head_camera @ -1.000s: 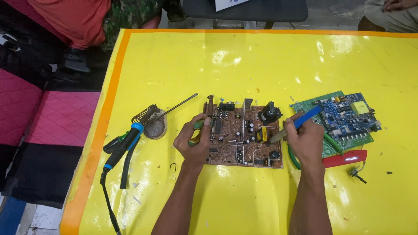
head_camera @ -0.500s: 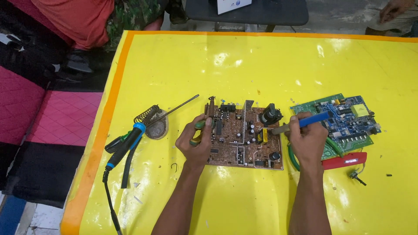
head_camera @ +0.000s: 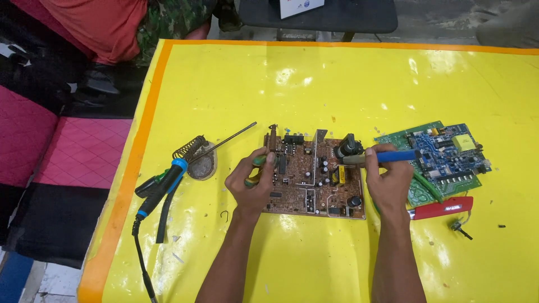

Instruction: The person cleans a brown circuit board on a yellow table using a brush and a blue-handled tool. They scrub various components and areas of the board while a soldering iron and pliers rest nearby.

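On the yellow table point(head_camera: 337, 84) a brown circuit board point(head_camera: 306, 179) lies flat near the middle. The left hand point(head_camera: 252, 182) rests on the board's left edge, fingers curled shut around a green-handled tool point(head_camera: 257, 163) whose working end is hidden behind the fingers. The right hand point(head_camera: 390, 179) sits at the board's right edge, closed around a blue-handled tool point(head_camera: 387, 157) held almost level, its grey tip pointing left and meeting the black cylindrical part point(head_camera: 349, 147) at the board's far right corner.

The only container-like thing is the soldering-iron stand point(head_camera: 196, 160) to the left of the board: a round base holding a dull pad, with a wire coil rising from it. A soldering iron point(head_camera: 168, 182) with a blue and black grip lies just beside it, its thin metal shaft crossing over the base toward the board; its cord runs off the near edge.

Right of the board lie a green and blue circuit board point(head_camera: 443, 157) and, nearer, a red-handled tool point(head_camera: 441, 207).

Compared with a second ago, the blue-handled tool has swung from tilted up-right to nearly level, and the right hand has shifted slightly toward the far side. The left hand has kept its place.
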